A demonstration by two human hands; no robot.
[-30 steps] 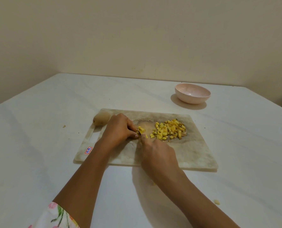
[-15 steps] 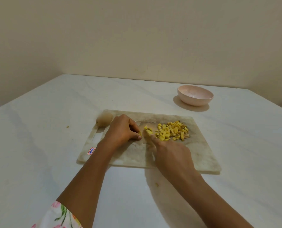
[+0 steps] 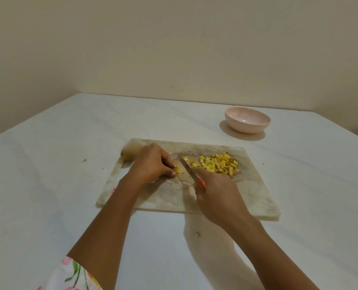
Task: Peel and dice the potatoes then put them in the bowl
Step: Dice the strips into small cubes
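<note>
dicing is the step in hand, and the coming cut turns on how the last potato piece [image 3: 176, 170] lies against the knife [image 3: 188, 168]. the left hand [image 3: 152, 162] rests on the stone cutting board [image 3: 174, 197], fingers curled down, fingertips pinching that small yellow piece against the board. the right hand [image 3: 215, 191] is wrapped round the knife's red handle. the blade slants from near right to far left, just right of the piece with a narrow strip of bare board between.

so the piece sits left of the blade, nearer the left hand, and the blade would need to shift leftward to meet it. the left fingertips lie close to that path, which looks like the risk. the piece is too small to tell its long axis.

the heap of diced potato [image 3: 220, 164] lies on the board right of the blade. a whole potato [image 3: 130, 153] waits at the board's far left corner, behind the left hand. the pink bowl [image 3: 247, 120] stands on the table [image 3: 48, 185] beyond the board's far right corner, nearer the right hand, and appears to hold nothing.
</note>
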